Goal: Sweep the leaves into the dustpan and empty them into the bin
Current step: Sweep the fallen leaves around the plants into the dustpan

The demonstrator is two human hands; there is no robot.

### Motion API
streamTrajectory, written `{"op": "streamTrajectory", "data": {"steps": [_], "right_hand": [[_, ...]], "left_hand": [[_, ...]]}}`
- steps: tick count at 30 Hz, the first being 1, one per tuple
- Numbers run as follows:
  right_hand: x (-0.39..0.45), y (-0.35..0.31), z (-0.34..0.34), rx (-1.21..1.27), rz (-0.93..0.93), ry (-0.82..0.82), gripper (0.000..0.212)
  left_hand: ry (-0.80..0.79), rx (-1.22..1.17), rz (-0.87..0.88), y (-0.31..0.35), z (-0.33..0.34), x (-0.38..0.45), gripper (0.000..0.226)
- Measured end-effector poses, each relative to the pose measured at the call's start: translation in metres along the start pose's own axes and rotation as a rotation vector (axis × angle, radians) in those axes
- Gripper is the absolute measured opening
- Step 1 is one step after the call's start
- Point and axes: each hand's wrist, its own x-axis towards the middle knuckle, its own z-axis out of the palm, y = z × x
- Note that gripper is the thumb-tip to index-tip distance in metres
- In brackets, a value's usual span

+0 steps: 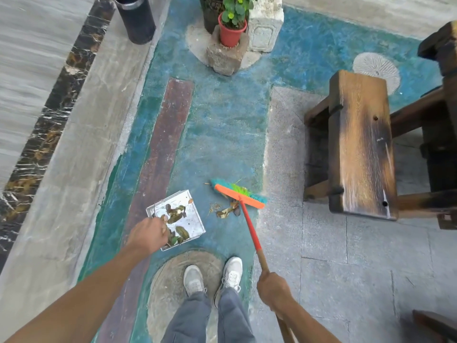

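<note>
Left hand (pixel 148 235) gripping dustpan (pixel 190 220) rear, right hand (pixel 273 292) clenching broom (pixel 239 196) handle; drag remaining leaves (pixel 227 211) leftward, lip flat on floor

A single wide-angle view from the person's head looks steeply down and forward over a painted blue-green concrete floor (pixel 222 134). Both forearms enter from the bottom edge, and the person's own grey-white shoes (pixel 215 276) lie between the left grip (pixel 148 235) and the right grip (pixel 273 290). Ahead of both grips the view reaches a black cylindrical bin (pixel 136 19) at the top edge. Straight lines bend toward the frame's edges.
</note>
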Motion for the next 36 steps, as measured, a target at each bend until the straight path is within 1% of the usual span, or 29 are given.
{"op": "streamTrajectory", "data": {"steps": [1, 2, 4, 6, 7, 8, 9, 11, 12, 14, 16, 17, 19, 21, 23, 26, 29, 31, 34, 36], "right_hand": [[-0.004, 0.002, 0.012, 0.042, 0.029, -0.005, 0.052], [-0.009, 0.003, 0.024, 0.048, 0.025, -0.028, 0.052], [-0.025, -0.002, 0.038, 0.059, -0.031, -0.082, 0.043], [-0.037, -0.008, 0.042, 0.181, 0.026, -0.129, 0.045], [-0.043, -0.01, 0.042, 0.196, 0.015, -0.141, 0.046], [-0.047, -0.013, 0.037, 0.19, 0.013, -0.183, 0.046], [-0.051, -0.016, 0.03, 0.248, 0.015, -0.24, 0.044], [-0.055, -0.016, 0.017, 0.387, 0.013, -0.33, 0.031], [-0.06, -0.016, 0.008, 0.478, 0.032, -0.383, 0.031], [-0.067, -0.014, -0.008, 0.577, 0.074, -0.439, 0.041], [-0.066, -0.009, -0.017, 0.569, 0.08, -0.409, 0.05], [-0.064, -0.005, -0.018, 0.553, 0.073, -0.368, 0.051], [-0.057, 0.003, -0.018, 0.494, 0.06, -0.268, 0.052], [-0.049, 0.011, -0.012, 0.439, 0.065, -0.181, 0.052], [-0.043, 0.015, -0.005, 0.399, 0.08, -0.146, 0.05], [-0.039, 0.01, 0.01, 0.348, 0.084, -0.165, 0.046], [-0.042, 0.0, 0.029, 0.302, 0.082, -0.199, 0.055], [-0.047, -0.009, 0.038, 0.286, 0.059, -0.235, 0.057], [-0.06, -0.024, 0.031, 0.474, 0.067, -0.355, 0.04], [-0.063, -0.026, 0.017, 0.589, 0.118, -0.436, 0.043]], "left_hand": [[0.004, -0.006, -0.011, 0.001, -0.001, 0.003, 0.044], [0.004, -0.02, -0.025, -0.001, -0.003, 0.006, 0.043], [0.0, -0.051, -0.04, -0.005, -0.008, 0.011, 0.042], [-0.005, -0.06, -0.046, -0.006, -0.011, 0.014, 0.044], [-0.009, -0.062, -0.06, -0.005, -0.012, 0.016, 0.045], [-0.013, -0.065, -0.08, -0.004, -0.012, 0.018, 0.045], [-0.015, -0.069, -0.101, -0.003, -0.013, 0.02, 0.043], [-0.026, -0.071, -0.13, -0.002, -0.017, 0.025, 0.038], [-0.027, -0.077, -0.133, -0.002, -0.019, 0.027, 0.036], [-0.028, -0.096, -0.129, -0.001, -0.026, 0.033, 0.034], [-0.022, -0.101, -0.125, -0.001, -0.03, 0.038, 0.027], [-0.015, -0.106, -0.125, 0.0, -0.031, 0.04, 0.024], [-0.003, -0.092, -0.121, 0.001, -0.03, 0.042, 0.018], [0.003, -0.082, -0.108, 0.002, -0.027, 0.042, 0.017], [0.004, -0.073, -0.097, 0.001, -0.026, 0.042, 0.017], [0.011, -0.07, -0.084, -0.005, -0.025, 0.044, 0.021], [0.015, -0.072, -0.077, -0.01, -0.02, 0.044, 0.029], [0.004, -0.072, -0.08, -0.014, -0.016, 0.044, 0.031], [-0.008, -0.076, -0.081, -0.022, -0.013, 0.045, 0.029], [-0.004, -0.09, -0.079, -0.025, -0.014, 0.044, 0.026]]}}
